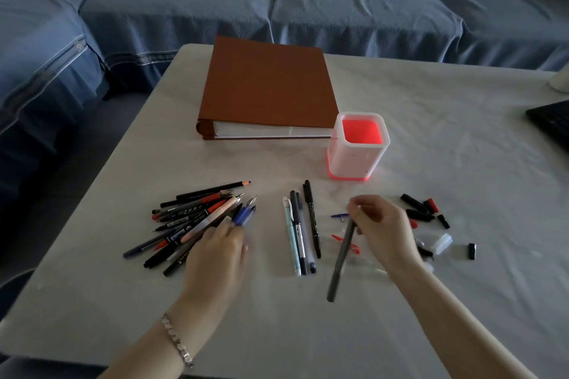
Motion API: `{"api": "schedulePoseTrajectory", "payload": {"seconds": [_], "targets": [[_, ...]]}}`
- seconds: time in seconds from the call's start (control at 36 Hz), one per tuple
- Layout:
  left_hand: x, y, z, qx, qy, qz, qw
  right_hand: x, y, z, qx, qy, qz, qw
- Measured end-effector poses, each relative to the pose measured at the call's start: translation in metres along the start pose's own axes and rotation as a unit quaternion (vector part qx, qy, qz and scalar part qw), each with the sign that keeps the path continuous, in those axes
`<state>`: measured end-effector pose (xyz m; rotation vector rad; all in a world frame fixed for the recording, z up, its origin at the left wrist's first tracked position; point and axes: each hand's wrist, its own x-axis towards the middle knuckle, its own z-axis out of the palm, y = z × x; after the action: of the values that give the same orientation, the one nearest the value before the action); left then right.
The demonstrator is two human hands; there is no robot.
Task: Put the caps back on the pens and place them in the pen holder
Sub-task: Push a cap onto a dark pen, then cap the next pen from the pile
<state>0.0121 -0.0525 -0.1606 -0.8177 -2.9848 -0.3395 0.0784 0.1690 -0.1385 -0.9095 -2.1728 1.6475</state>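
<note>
Resting on the heap of uncapped pens to the near left of the pen holder, the left hand lays fairly straight fingers over the barrels, probably choosing the next; blur hides the fingertips. In front of the pen holder a few capped pens lie on the tabletop. Beside them the right hand pinches a grey pen at its top, likely to fit one of the loose caps to the near right of the pen holder, where clear ones barely show.
</note>
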Motion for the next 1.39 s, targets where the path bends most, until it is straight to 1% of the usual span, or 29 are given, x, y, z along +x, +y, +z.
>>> {"api": "schedulePoseTrajectory", "payload": {"seconds": [0.06,0.17,0.22,0.33,0.44,0.61,0.72,0.78,0.92,0.97,1.06,1.14,1.19,1.28,1.39], "targets": [[-0.001,0.003,0.003,0.004,0.005,0.01,1.0,0.003,0.005,0.014,-0.032,-0.031,0.006,0.999],[-0.002,0.006,0.009,0.001,0.006,0.003,1.0,0.007,0.008,0.039,-0.115,-0.059,-0.055,0.99],[-0.003,0.007,0.01,-0.008,0.009,0.0,1.0,0.01,0.006,0.048,-0.153,-0.075,-0.072,0.983],[-0.005,0.004,0.009,0.005,0.023,-0.01,1.0,0.018,0.003,0.058,-0.175,-0.099,-0.09,0.975],[-0.006,0.002,0.007,0.006,0.019,-0.016,1.0,0.02,0.002,0.054,-0.222,-0.13,-0.116,0.959],[-0.005,0.002,0.011,0.014,0.028,-0.019,0.999,0.016,0.013,0.02,-0.269,-0.098,-0.141,0.948],[-0.007,0.002,0.016,0.029,0.019,-0.022,0.999,0.008,0.027,-0.016,-0.327,-0.065,-0.146,0.931],[-0.007,0.002,0.017,0.024,0.016,-0.022,0.999,0.007,0.034,-0.032,-0.362,-0.046,-0.143,0.92],[-0.006,0.005,0.014,0.009,-0.006,-0.029,1.0,0.009,0.041,-0.064,-0.403,0.006,-0.107,0.909],[-0.006,0.009,0.011,-0.013,-0.013,-0.04,0.999,0.01,0.04,-0.074,-0.436,0.002,-0.087,0.896],[-0.004,0.015,0.005,-0.062,-0.015,-0.052,0.997,0.011,0.038,-0.092,-0.489,-0.025,-0.044,0.871],[0.0,0.028,-0.002,-0.16,0.015,-0.077,0.984,0.012,0.04,-0.103,-0.543,-0.056,-0.012,0.838],[0.001,0.037,-0.008,-0.207,0.02,-0.079,0.975,0.012,0.043,-0.106,-0.548,-0.063,0.0,0.834],[0.003,0.048,-0.016,-0.251,0.025,-0.035,0.967,0.012,0.048,-0.109,-0.535,-0.045,-0.006,0.844],[0.005,0.062,-0.024,-0.315,-0.014,0.0,0.949,0.012,0.054,-0.113,-0.538,-0.026,-0.021,0.842]]}}
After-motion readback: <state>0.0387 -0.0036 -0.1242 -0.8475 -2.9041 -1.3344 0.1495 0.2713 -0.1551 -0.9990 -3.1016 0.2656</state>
